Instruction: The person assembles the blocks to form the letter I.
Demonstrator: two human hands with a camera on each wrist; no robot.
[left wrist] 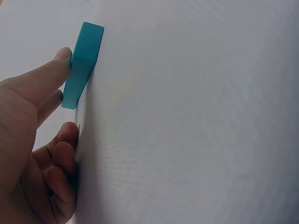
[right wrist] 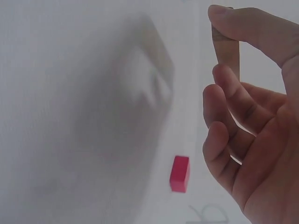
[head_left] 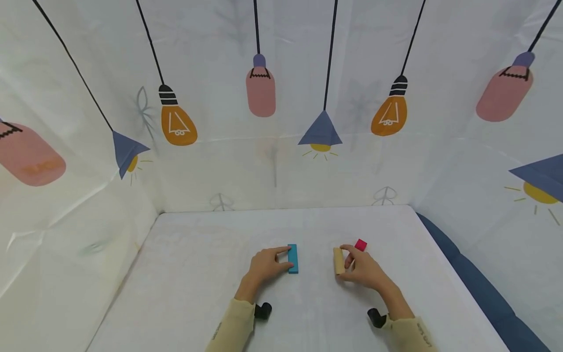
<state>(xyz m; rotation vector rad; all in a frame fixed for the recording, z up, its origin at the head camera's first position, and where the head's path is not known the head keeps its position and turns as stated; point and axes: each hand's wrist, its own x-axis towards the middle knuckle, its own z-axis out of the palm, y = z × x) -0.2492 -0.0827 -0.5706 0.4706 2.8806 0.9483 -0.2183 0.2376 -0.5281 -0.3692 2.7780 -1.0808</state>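
Observation:
A flat, oblong blue block point(head_left: 293, 259) is at the middle of the white table, between the thumb and index finger of my left hand point(head_left: 265, 265). In the left wrist view the thumb presses on the side of the blue block point(left wrist: 85, 53), and the other fingers are curled beneath. My right hand point(head_left: 364, 268) pinches a plain wooden block point(head_left: 338, 261) by its two ends. The right wrist view shows the wooden block point(right wrist: 227, 56) raised over the table with a shadow below. Just beyond the right hand lies a small red block point(head_left: 360, 245).
The white tabletop point(head_left: 198, 274) spreads around both hands. A pale cloth wall point(head_left: 281, 166) with printed lamps stands behind the table's back edge. Something dark blue and padded point(head_left: 479, 288) runs along the right side. Each wrist wears a small black camera point(head_left: 263, 311).

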